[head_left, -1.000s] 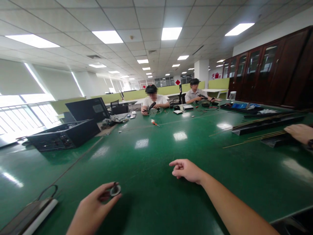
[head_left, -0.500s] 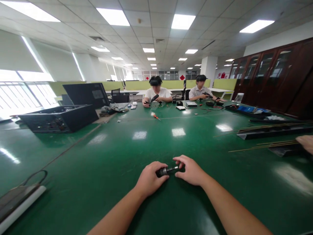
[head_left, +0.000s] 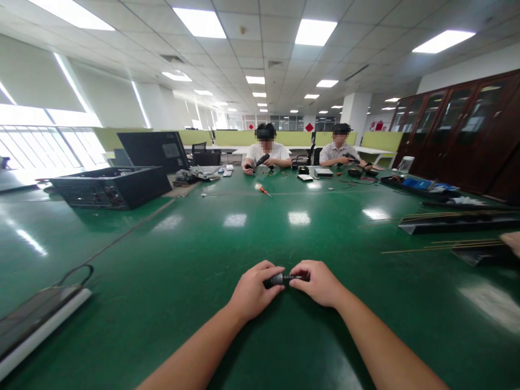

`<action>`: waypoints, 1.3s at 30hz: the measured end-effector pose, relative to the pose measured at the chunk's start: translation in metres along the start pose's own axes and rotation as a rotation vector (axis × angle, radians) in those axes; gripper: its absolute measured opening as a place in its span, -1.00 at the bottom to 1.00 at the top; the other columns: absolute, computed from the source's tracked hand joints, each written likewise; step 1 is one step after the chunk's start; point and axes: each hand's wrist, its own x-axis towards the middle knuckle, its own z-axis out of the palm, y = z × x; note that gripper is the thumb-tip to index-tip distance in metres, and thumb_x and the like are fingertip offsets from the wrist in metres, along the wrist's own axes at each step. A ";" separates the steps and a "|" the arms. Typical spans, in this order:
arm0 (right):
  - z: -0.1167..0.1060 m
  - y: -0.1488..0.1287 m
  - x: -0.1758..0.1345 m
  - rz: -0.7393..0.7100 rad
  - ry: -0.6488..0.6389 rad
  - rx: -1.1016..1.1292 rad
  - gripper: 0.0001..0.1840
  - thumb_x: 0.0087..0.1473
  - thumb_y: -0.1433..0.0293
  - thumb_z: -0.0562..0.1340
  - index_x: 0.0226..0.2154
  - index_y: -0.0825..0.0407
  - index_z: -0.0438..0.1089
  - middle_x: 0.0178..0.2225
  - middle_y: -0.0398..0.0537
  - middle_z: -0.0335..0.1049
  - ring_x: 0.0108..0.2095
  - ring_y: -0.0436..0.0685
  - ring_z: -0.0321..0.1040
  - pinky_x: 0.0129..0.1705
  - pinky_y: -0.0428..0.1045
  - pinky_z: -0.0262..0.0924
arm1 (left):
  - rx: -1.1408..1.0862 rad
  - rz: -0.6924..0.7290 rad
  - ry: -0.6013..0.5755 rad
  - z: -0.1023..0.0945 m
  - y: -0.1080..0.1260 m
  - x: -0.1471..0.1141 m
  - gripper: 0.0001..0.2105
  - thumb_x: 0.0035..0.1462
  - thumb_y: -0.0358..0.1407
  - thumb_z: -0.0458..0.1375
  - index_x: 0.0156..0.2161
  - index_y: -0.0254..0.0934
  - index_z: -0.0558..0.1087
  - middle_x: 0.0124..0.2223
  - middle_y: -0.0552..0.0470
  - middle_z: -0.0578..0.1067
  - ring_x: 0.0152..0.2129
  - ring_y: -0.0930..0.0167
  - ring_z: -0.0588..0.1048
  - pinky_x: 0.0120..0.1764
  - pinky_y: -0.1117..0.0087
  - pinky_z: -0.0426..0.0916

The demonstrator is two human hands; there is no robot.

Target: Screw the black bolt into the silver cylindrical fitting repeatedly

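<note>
Just over the green tabletop (head_left: 195,319), my left hand (head_left: 252,291) is wrapped round the body of a black cylindrical tool (head_left: 278,279). The tool lies nearly level and has a silver collar with a thin dark shaft pointing right, much like a powered screwdriver. My right hand (head_left: 319,283) faces it from the right, thumb and fingers pinched round the far end of the shaft. The fingers of both hands cover much of the tool.
An open black computer case (head_left: 109,187) stands at the far left. An orange screwdriver (head_left: 265,192) lies toward two people seated opposite. Thin rods on a dark channel (head_left: 459,221) and another person's hand (head_left: 511,241) are at the right. A flat white-edged device (head_left: 44,325) lies near left.
My right hand has closed from slightly apart fingers onto the tool's shaft end. The left hand still holds the body. The whole view has shifted slightly.
</note>
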 end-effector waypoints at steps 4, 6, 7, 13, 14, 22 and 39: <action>-0.001 0.000 -0.001 0.009 0.000 -0.014 -0.87 0.02 0.36 0.33 -0.32 0.03 0.56 -0.40 -0.08 0.45 -0.38 0.07 0.33 -0.30 -0.05 0.17 | 0.013 -0.002 0.014 -0.002 0.000 -0.001 -0.66 0.06 -0.35 0.28 -0.02 -0.07 0.53 -0.11 0.03 0.52 -0.17 0.33 0.50 -0.06 0.35 0.38; -0.002 0.000 -0.001 0.021 0.001 -0.013 -0.87 0.01 0.36 0.33 -0.32 0.03 0.55 -0.40 -0.08 0.46 -0.38 0.07 0.33 -0.30 -0.05 0.18 | 0.011 0.004 0.020 -0.002 0.000 -0.001 -0.66 0.06 -0.35 0.28 -0.02 -0.07 0.53 -0.11 0.03 0.52 -0.17 0.32 0.50 -0.06 0.35 0.38; -0.002 0.001 -0.001 0.027 0.003 -0.006 -0.87 0.01 0.36 0.33 -0.32 0.04 0.55 -0.40 -0.08 0.46 -0.38 0.07 0.33 -0.29 -0.05 0.18 | 0.009 0.005 0.022 -0.003 0.000 -0.001 -0.66 0.06 -0.35 0.27 -0.02 -0.07 0.53 -0.11 0.03 0.52 -0.17 0.32 0.50 -0.07 0.35 0.38; -0.002 0.003 -0.001 0.053 -0.018 0.031 -0.86 0.01 0.38 0.32 -0.31 0.04 0.53 -0.39 -0.08 0.48 -0.38 0.07 0.34 -0.29 -0.05 0.20 | 0.007 0.007 0.021 -0.003 0.001 -0.001 -0.67 0.06 -0.35 0.28 -0.03 -0.07 0.54 -0.11 0.03 0.52 -0.17 0.33 0.50 -0.07 0.35 0.39; -0.002 0.003 -0.001 0.054 -0.020 0.033 -0.86 0.01 0.38 0.32 -0.31 0.04 0.52 -0.39 -0.08 0.48 -0.38 0.07 0.34 -0.29 -0.05 0.20 | 0.007 0.009 0.021 -0.003 0.001 -0.002 -0.66 0.06 -0.35 0.28 -0.02 -0.07 0.53 -0.11 0.03 0.52 -0.17 0.33 0.50 -0.07 0.35 0.39; -0.005 0.005 -0.001 0.064 -0.006 0.044 -0.88 -0.01 0.39 0.31 -0.33 0.05 0.52 -0.42 -0.09 0.47 -0.41 0.06 0.33 -0.33 -0.06 0.19 | 0.017 -0.004 0.023 -0.005 -0.001 -0.001 -0.66 0.06 -0.36 0.27 -0.02 -0.06 0.53 -0.11 0.05 0.52 -0.17 0.34 0.49 -0.06 0.33 0.38; -0.024 0.018 -0.002 0.126 -0.045 0.071 -0.85 -0.02 0.36 0.31 -0.34 0.07 0.51 -0.45 -0.09 0.47 -0.43 0.06 0.36 -0.36 -0.06 0.21 | 0.101 -0.062 0.111 -0.020 -0.001 0.002 -0.72 0.05 -0.28 0.28 -0.08 -0.18 0.53 -0.19 -0.03 0.57 -0.19 0.24 0.47 -0.07 0.19 0.38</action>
